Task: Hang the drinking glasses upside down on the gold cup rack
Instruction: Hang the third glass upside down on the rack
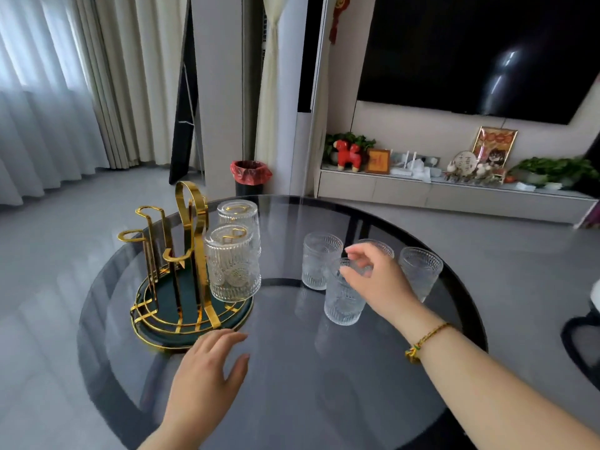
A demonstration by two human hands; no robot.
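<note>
The gold cup rack (186, 241) stands on a dark green tray (168, 306) at the left of a round glass table. Two ribbed glasses hang upside down on its right-hand pegs, one nearer (233, 264) and one behind it (238, 216). Several more glasses stand upright to the right: one at the back left (319, 259), one far right (420, 271), one mostly hidden behind my hand (381, 246), and the nearest one (342, 300). My right hand (376, 277) curls over the rim of that nearest glass, fingers touching it. My left hand (207, 371) hovers open by the tray's front edge.
The smoked glass table (308, 384) has a dark rim. Three free gold pegs stick up on the rack's left side (149, 219). Beyond the table are a red-lined bin (250, 177), curtains, a low TV shelf with ornaments, and a dark chair part at the right edge (581, 345).
</note>
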